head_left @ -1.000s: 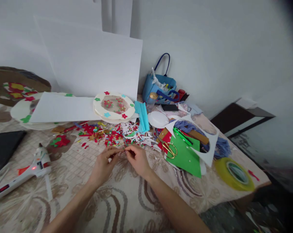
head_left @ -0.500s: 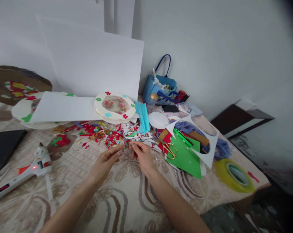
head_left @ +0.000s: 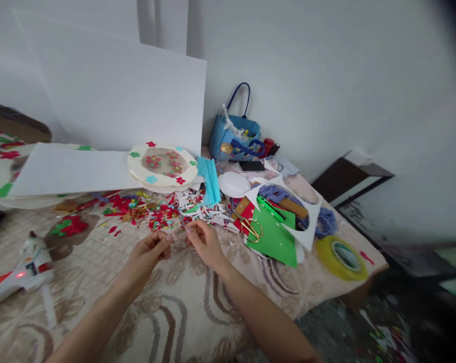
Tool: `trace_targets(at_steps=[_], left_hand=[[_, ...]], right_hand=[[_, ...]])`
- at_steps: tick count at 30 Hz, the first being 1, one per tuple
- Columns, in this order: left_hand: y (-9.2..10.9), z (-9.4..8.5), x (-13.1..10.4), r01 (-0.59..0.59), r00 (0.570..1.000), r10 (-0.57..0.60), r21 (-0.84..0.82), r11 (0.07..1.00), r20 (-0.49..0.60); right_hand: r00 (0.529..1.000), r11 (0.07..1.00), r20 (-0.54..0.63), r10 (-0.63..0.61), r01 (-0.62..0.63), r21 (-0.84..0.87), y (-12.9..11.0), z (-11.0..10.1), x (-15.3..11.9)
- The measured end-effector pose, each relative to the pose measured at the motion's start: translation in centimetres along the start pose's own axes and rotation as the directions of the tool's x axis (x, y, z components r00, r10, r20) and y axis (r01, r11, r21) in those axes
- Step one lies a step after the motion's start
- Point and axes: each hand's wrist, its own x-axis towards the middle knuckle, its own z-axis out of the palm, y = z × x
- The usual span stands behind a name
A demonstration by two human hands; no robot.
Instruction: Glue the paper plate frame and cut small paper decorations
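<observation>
My left hand (head_left: 151,251) is closed in a pinch above the patterned tablecloth (head_left: 197,322). Whatever lies between its fingertips is too small to name. Close by on the right, my right hand (head_left: 205,242) also pinches, its thumb and finger pressed together on something I cannot make out. A small gap separates the two hands. Just beyond them spreads a heap of coloured paper scraps (head_left: 163,214), red, white, green and yellow. Gold-handled scissors (head_left: 251,229) rest on a green sheet (head_left: 277,242) to the right of my right hand.
At left lies a white glue gun (head_left: 33,267) with a red light. Behind the scraps are a flower-decorated oval plate (head_left: 137,169), a white board (head_left: 129,101) and a blue mask (head_left: 210,181). A blue bag (head_left: 231,133), phone (head_left: 250,166) and yellow tape roll (head_left: 326,257) are on the right.
My view has turned right, so the table's things sit further left. My hands have moved slightly apart, and my left fingers have curled in more.
</observation>
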Motion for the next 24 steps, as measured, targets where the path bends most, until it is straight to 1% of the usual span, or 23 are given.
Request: trace_targets(at_steps=[2,4,5,7,9,10,11,13,16,19,21,24], left_hand=[[0.0,-0.1,0.1,-0.069,0.997,0.071,0.129,0.989,-0.016],[-0.1,-0.3,0.2,-0.117,0.991,0.127,0.231,0.966,-0.032],[-0.1,-0.3,0.3,-0.120,0.990,0.134,0.255,0.959,-0.038],[-0.3,-0.4,0.4,-0.094,0.993,0.109,0.250,0.964,-0.046],[-0.4,-0.5,0.5,-0.054,0.997,0.066,0.220,0.974,-0.047],[-0.5,-0.5,0.5,-0.038,0.998,0.048,0.205,0.978,-0.045],[-0.5,-0.5,0.5,-0.025,0.998,0.034,0.193,0.981,-0.046],[-0.7,-0.5,0.6,0.001,0.999,0.008,0.166,0.986,-0.052],[-0.9,-0.4,0.7,0.065,0.995,-0.060,0.072,0.995,-0.074],[-0.9,-0.3,0.8,0.144,0.986,-0.152,-0.095,0.985,-0.074],[-0.9,-0.2,0.8,0.173,0.981,-0.186,-0.182,0.968,-0.059],[-0.9,-0.2,0.8,0.187,0.978,-0.205,-0.244,0.952,-0.049]], right_hand=[[0.999,0.997,0.020,-0.047,0.049,-0.066,-0.6,-0.3,-0.2],[0.996,0.991,0.012,-0.088,0.089,-0.103,-1.1,-0.9,-0.7],[0.994,0.986,0.003,-0.111,0.111,-0.122,-1.3,-1.4,-1.2],[0.986,0.968,0.002,-0.168,0.165,-0.190,-1.6,-2.7,-2.4],[0.977,0.933,0.039,-0.211,0.213,-0.290,-1.5,-4.3,-3.9],[0.975,0.917,0.064,-0.212,0.221,-0.332,-1.5,-5.2,-4.7],[0.976,0.903,0.084,-0.200,0.217,-0.372,-1.3,-6.3,-5.4],[0.984,0.879,0.084,-0.159,0.180,-0.443,-1.1,-8.6,-6.8],[0.994,0.846,0.018,-0.106,0.100,-0.524,-1.0,-12.3,-8.2],[0.992,0.808,-0.096,-0.084,0.011,-0.589,-1.0,-15.4,-9.1],[0.987,0.793,-0.132,-0.095,-0.005,-0.609,-1.0,-16.6,-9.5],[0.986,0.788,-0.143,-0.090,-0.018,-0.615,-1.1,-17.2,-10.0]])
